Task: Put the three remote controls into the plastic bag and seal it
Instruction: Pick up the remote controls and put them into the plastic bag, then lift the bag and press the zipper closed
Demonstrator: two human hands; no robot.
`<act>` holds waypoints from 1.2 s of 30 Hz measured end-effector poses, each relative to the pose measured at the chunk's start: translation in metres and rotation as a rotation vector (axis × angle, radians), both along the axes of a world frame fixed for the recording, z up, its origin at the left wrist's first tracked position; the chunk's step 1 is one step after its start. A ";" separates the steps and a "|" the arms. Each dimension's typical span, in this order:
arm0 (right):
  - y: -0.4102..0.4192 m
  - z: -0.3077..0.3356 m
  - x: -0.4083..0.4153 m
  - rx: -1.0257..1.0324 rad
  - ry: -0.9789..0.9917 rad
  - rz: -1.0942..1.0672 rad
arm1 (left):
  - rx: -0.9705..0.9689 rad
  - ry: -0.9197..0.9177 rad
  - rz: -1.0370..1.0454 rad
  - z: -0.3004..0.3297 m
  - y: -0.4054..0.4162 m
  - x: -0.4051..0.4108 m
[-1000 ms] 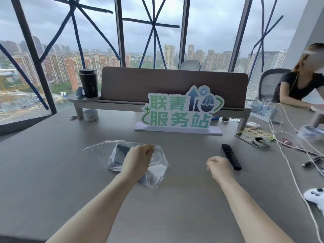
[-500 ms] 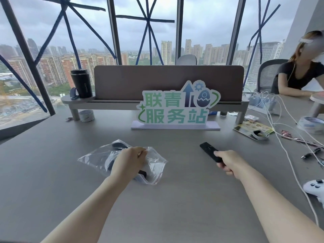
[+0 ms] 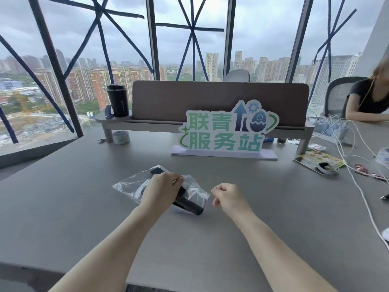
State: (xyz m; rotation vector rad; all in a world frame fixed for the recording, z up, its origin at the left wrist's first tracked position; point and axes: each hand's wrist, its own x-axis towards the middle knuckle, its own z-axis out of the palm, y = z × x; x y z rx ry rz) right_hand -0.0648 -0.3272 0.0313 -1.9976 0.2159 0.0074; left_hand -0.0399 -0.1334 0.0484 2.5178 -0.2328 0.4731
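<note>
A clear plastic bag (image 3: 130, 185) lies on the grey table (image 3: 63, 207) in front of me. My left hand (image 3: 161, 191) pinches the bag's upper edge at its mouth, on the right side. A black remote (image 3: 188, 205) lies partly in the mouth, its near end sticking out onto the table. The dark end of another remote (image 3: 156, 171) shows inside the bag at the far side; anything else in the bag is hidden by my hand. Just right of the mouth, my right hand (image 3: 228, 196) hovers with curled fingers, holding nothing.
A green-lettered sign (image 3: 227, 131) stands behind the bag, in front of a desk shelf (image 3: 210, 125) with a black tumbler (image 3: 117, 101). A tape roll (image 3: 121, 137) sits under the shelf. White cables (image 3: 353, 165) and a leaflet (image 3: 317, 161) lie right; a seated person (image 3: 370, 102) is there.
My right hand carried the black remote from the table's right over to the bag's mouth and let go of it. My left hand kept hold of the bag.
</note>
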 end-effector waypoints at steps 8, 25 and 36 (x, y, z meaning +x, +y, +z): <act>0.025 -0.014 0.032 -0.275 -0.105 0.069 | 0.015 0.012 -0.052 0.015 0.007 0.002; 0.012 0.154 0.018 0.273 -0.317 -0.113 | -0.429 0.062 0.120 0.124 0.057 -0.001; -0.027 0.188 0.006 0.285 -0.367 -0.177 | -0.778 0.269 -0.162 0.135 0.029 -0.011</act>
